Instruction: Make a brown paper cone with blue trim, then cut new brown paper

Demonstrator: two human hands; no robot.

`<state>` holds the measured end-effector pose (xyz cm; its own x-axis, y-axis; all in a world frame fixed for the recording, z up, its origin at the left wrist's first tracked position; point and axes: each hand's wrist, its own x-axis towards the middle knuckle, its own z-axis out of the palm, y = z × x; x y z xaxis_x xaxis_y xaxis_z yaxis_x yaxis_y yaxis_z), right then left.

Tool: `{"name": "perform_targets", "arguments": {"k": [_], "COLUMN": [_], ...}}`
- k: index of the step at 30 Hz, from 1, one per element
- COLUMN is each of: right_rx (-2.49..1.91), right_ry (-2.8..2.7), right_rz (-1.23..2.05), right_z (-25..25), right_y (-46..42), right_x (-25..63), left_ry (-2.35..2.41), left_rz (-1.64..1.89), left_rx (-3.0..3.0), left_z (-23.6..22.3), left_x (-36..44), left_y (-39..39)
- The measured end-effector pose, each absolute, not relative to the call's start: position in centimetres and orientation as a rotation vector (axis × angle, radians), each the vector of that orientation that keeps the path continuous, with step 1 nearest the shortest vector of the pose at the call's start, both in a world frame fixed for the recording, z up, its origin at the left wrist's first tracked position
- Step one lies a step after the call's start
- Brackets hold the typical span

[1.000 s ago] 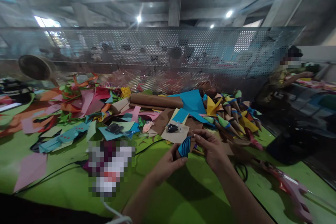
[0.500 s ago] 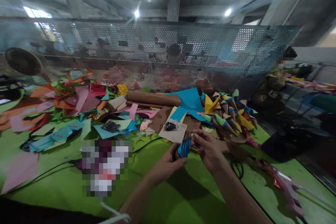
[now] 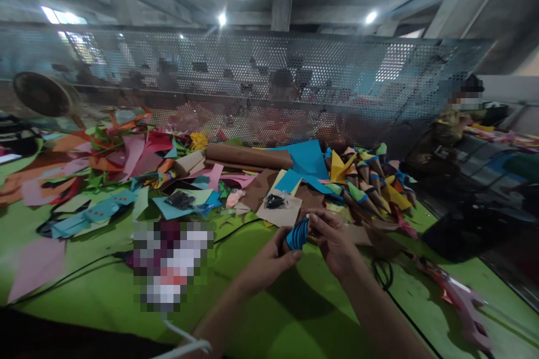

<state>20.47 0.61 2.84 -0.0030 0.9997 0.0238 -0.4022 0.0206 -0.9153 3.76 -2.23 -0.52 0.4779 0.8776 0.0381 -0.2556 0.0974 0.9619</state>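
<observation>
My left hand (image 3: 269, 262) and my right hand (image 3: 334, 241) are both closed on a small paper cone with a blue rolled rim (image 3: 297, 234), held just above the green table (image 3: 295, 320). The left thumb presses under the blue rim; the right fingers pinch its brown end. Behind my hands lies a beige paper square with a small bag of black bits (image 3: 275, 201).
A heap of finished paper cones (image 3: 370, 179) lies to the right, with a brown paper roll (image 3: 248, 156), blue sheets (image 3: 305, 160) and coloured scraps (image 3: 105, 168) behind. Black cables (image 3: 383, 275) cross the table. A glue gun (image 3: 458, 300) lies at right. A person (image 3: 450, 134) sits beyond.
My hands have stayed together on the cone, the right fingers shifting slightly along it. The view has drifted a little.
</observation>
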Motion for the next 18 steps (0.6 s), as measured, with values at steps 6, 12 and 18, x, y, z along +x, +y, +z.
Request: {"name": "perform_targets", "arguments": {"k": [6,12,18], "right_rx": [-0.886,-0.919,-0.959], "right_ry": [-0.959,-1.071,-1.219], "right_rz": [1.329,1.206,1.041], "right_z": [2.72,2.55,2.56], "right_y": [0.65,0.76,0.74], "right_x": [20.54,20.77,20.80], "left_ry": [0.672,0.698,0.740], "left_rz": [0.974,0.963,0.948], "left_rx": [1.207,1.290,1.390], "left_z": [-0.36,0.24,0.35], "left_x": [3.78,3.64,3.58], "left_y": [-2.11,-2.25,-2.13]}}
